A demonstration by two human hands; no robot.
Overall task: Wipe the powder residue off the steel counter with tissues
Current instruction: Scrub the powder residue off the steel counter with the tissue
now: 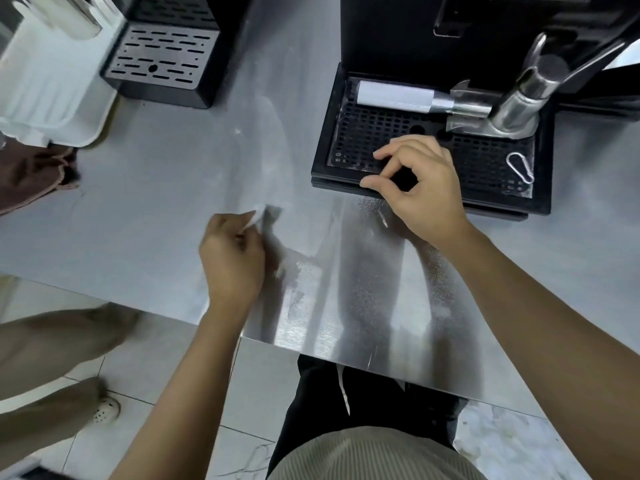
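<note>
Currently on my feed, item by item: steel counter (156,174), brushed finish, running the width of the view. Powder residue (367,282), a speckled grey film on the near part of the counter, between the two forearms, with smeared streaks just left of it. Tissue (257,218), white and crumpled, down at the counter left of the film; motion blur hides its edges, so it is probably a single sheet. Left hand (232,258), fingers curled round the tissue, knuckles up. Right hand (419,188), over the near edge of the black drip tray (367,133), fingers loosely curved, thumb and forefinger apart, nothing visible between them. On the tray: a white-handled metal tool (394,96) lying across the back and a silver carabiner (520,167) at the right. Far left: a second slotted grille (162,57), a white plastic tray (45,84), a brown cloth (31,174). Below the counter edge, another person's legs (52,341).
</note>
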